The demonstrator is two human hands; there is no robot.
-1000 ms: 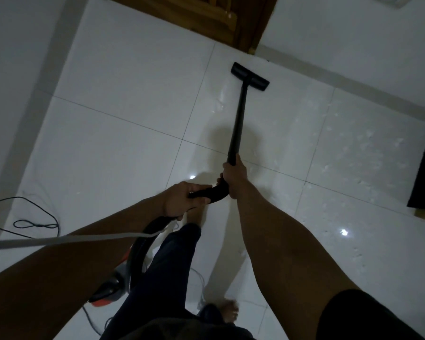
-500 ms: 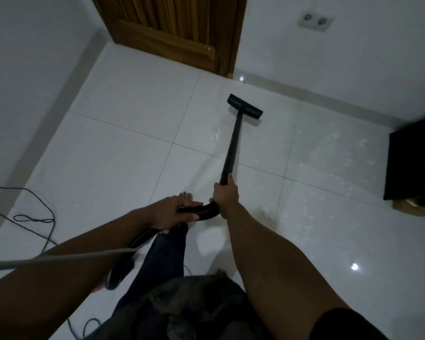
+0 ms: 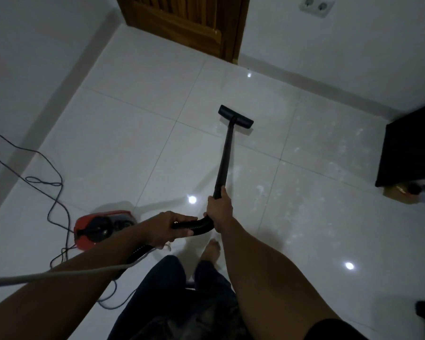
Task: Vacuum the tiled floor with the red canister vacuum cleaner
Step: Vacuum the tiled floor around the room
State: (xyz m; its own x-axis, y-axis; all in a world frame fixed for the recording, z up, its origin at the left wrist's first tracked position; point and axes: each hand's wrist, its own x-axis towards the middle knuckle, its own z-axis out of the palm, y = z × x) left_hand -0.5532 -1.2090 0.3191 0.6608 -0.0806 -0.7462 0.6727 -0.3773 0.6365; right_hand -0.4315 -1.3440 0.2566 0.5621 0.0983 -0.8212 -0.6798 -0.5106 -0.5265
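Note:
The red canister vacuum (image 3: 103,228) sits on the white tiled floor (image 3: 123,153) to my left. Its black ribbed hose (image 3: 196,225) curves up into a black wand (image 3: 225,158) that ends in a flat floor nozzle (image 3: 235,117) resting on the tiles ahead. My left hand (image 3: 171,228) grips the hose just behind the bend. My right hand (image 3: 220,209) grips the lower end of the wand where it meets the hose.
A power cord (image 3: 47,182) loops over the floor at the left near the wall. A wooden door (image 3: 182,23) stands ahead, a wall socket (image 3: 317,6) at top right, and a black cabinet (image 3: 410,155) at the right. My bare foot (image 3: 210,251) stands below the hose.
The view has pulled back and tilted up, bringing the door, socket and red canister into sight. The nozzle now lies farther from the door than before. Both hands keep their grips.

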